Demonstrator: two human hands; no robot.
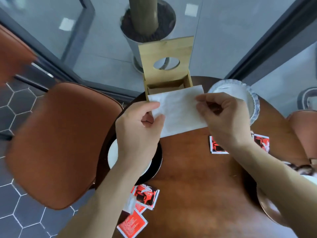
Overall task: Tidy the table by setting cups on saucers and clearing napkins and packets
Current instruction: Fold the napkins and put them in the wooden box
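A white napkin (180, 110) is held flat above the round wooden table (197, 169), just in front of an open bamboo napkin box (165, 83). My left hand (139, 127) pinches its left edge and my right hand (224, 114) pinches its right edge. Under my left forearm a white cup (112, 154) sits on a dark saucer (157, 162). Red and white packets lie at the near edge (142, 203) and beside my right wrist (217, 146).
A white scalloped dish (240, 93) stands at the back right. An orange chair (60, 143) is at the left and another (303, 127) at the right. Another dish edge (269, 208) shows under my right forearm. A planter (147, 23) stands on the floor behind.
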